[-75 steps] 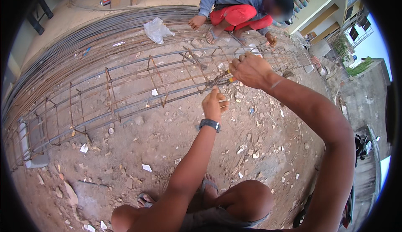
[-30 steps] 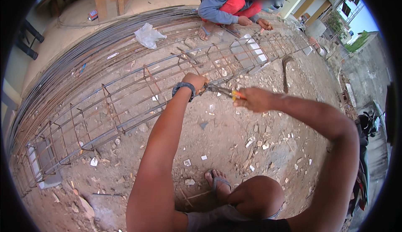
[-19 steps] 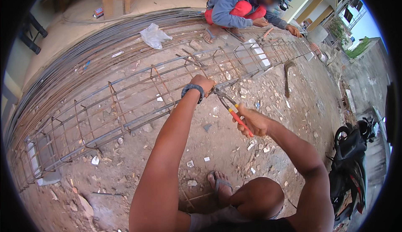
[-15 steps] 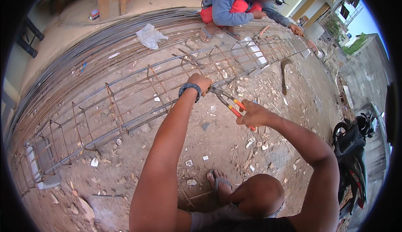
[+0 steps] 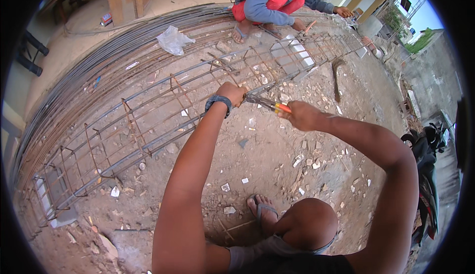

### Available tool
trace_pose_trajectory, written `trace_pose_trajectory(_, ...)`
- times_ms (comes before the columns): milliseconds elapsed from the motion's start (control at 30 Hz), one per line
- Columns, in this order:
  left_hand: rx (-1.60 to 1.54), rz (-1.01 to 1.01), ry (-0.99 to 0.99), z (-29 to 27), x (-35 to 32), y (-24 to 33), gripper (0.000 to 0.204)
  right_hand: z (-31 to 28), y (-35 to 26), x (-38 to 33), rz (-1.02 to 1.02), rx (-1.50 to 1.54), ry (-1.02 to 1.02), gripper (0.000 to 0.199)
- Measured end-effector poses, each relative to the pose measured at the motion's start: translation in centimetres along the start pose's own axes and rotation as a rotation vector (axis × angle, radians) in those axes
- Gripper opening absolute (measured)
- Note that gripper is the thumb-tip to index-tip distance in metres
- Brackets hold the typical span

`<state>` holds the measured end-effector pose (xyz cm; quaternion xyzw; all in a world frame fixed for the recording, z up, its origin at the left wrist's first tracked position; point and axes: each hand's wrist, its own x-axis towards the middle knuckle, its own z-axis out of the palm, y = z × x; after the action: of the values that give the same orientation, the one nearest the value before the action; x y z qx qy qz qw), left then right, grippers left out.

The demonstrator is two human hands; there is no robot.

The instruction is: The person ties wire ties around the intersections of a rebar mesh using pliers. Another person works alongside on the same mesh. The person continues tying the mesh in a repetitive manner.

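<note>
We held the pliers at the near long edge of the rebar cage, part-way along its length. Our right hand was wrapped round their orange-and-yellow handles, on the cage's near side; our left hand sat with bent fingers at that same edge, just beside the pliers' head, and we could not tell whether it gripped a bar, a wire or nothing.

The step in hand looked to us like pinching or twisting something at that edge, though the spot was too small and partly covered to make out. The next move seemed to call for a steady left hand and a controlled squeeze or turn from the right.

The pliers' head pointed left, toward the cage's near edge, with the handles to the right and slightly nearer us. Their long axis met at a slant the cage's own, which ran from near left to far right.
</note>
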<state>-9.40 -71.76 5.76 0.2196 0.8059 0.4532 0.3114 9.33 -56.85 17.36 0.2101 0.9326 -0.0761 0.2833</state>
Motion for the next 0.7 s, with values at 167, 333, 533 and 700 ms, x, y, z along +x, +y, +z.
trace_pose_trajectory(167, 0.057, 0.126, 0.227, 1.2, -0.4, -1.1, 0.043, 6.1, 1.3, 0.3, 0.059, 1.272, -0.432, 0.059)
trace_pose_trajectory(333, 0.063, 0.492, 0.56, -1.0, -6.5, -3.2, 0.028, 7.0, 1.6, 0.8, -0.065, 0.825, -0.111, 0.057)
trace_pose_trajectory(533, 0.35, 0.335, 0.585, -8.9, -15.8, -4.7, 0.027, 5.6, 5.9, 2.5, -0.479, -0.201, 1.044, 0.042)
trace_pose_trajectory(700, 0.386, -0.056, 0.347, -8.2, -16.7, -6.6, 0.05, 7.8, 6.2, 3.8, -0.356, 0.07, 0.521, 0.047)
